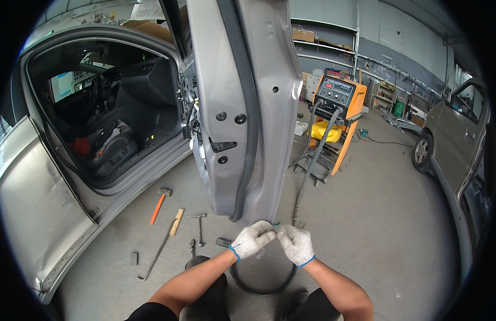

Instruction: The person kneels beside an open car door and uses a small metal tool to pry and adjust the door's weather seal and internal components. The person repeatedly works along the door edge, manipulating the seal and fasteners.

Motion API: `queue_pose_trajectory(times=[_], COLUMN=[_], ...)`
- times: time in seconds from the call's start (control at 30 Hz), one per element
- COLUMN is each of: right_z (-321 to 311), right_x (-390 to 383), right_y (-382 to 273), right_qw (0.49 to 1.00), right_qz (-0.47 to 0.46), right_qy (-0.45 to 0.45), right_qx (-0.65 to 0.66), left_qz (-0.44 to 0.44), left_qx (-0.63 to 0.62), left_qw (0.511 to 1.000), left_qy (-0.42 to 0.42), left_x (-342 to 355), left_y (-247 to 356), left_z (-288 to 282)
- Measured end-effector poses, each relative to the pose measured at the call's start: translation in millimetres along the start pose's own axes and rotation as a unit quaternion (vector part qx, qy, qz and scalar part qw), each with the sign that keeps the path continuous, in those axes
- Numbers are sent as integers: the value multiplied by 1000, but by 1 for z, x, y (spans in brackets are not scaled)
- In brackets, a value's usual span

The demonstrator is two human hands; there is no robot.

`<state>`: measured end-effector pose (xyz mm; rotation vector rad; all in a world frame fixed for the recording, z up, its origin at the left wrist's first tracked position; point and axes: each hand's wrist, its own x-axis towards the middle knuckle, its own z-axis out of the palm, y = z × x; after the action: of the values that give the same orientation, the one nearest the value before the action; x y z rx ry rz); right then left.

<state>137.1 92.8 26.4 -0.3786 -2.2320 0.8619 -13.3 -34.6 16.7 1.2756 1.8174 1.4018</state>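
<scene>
My left hand and my right hand, both in white knitted gloves with blue cuffs, meet below the bottom edge of an open grey car door. Their fingers are closed around something small; a greenish bit shows between them, but its form is unclear. A black cable loops beneath both hands, and a dark cylindrical piece lies left of my left hand. On the floor are an orange-handled hammer, a wooden block, a bent bar and a T-shaped tool.
The silver car body with its open doorway fills the left. An orange wheeled machine with hoses stands beyond the door. A second vehicle is at the right. Shelving lines the back wall.
</scene>
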Motion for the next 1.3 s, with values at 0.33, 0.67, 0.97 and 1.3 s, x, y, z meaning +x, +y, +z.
queue_pose_trajectory(times=[0.33,0.67,0.97,1.3], right_z=[-2,9,14,25], right_x=[3,-3,10,8], right_y=[-5,17,63,75], right_qw=[968,983,978,912], right_qz=[166,89,130,130], right_qy=[-118,-162,-65,-291], right_qx=[148,5,-151,-258], left_qz=[65,87,64,230], left_qx=[101,127,173,619], left_qw=[993,988,981,745], left_qy=[-9,-8,58,95], left_x=[0,-1,-8,47], left_y=[-4,-10,7,127], left_z=[-7,-3,-2,6])
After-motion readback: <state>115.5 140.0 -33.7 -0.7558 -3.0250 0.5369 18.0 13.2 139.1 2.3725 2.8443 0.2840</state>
